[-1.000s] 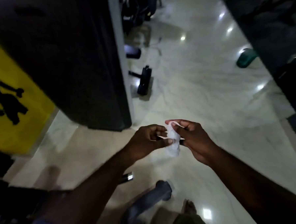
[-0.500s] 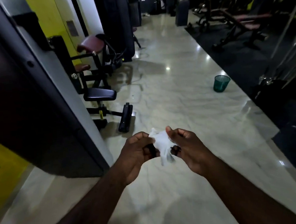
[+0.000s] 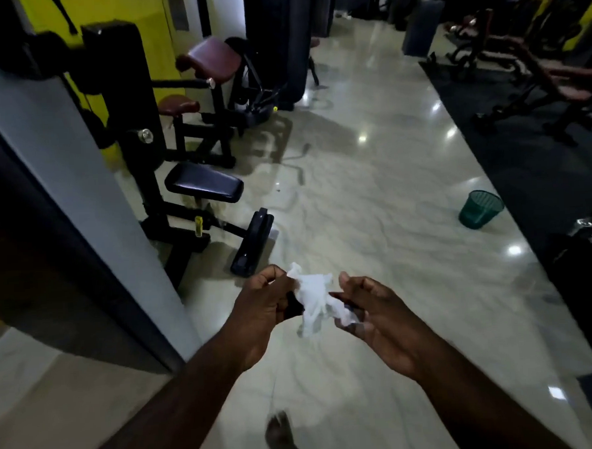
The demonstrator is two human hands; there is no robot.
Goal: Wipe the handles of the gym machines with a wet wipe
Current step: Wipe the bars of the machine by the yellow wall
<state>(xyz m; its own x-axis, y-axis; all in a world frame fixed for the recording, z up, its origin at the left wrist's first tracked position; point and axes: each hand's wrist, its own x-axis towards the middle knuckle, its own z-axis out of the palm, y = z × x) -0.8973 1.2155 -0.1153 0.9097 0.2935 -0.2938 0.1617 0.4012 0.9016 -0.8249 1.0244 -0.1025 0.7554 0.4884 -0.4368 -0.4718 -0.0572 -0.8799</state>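
Observation:
A crumpled white wet wipe (image 3: 315, 296) hangs between my two hands at chest height over the marble floor. My left hand (image 3: 264, 308) pinches its upper left corner with fingers curled. My right hand (image 3: 375, 318) grips its lower right end, fingers partly spread. To the left stands a black seated gym machine (image 3: 197, 191) with a padded seat and a footplate (image 3: 254, 243). Behind it is a machine with maroon pads (image 3: 210, 55) and a horizontal bar handle (image 3: 181, 83). No handle is within reach of either hand.
A grey and black machine housing (image 3: 46, 189) fills the left side. A green mesh bin (image 3: 480, 208) stands on the floor at the right, by the dark mat (image 3: 541, 163) with benches (image 3: 554, 80). A foot (image 3: 279, 431) shows at the bottom.
The view has lifted from the floor to the gym aisle. My hands have drawn slightly apart, spreading the wipe between them.

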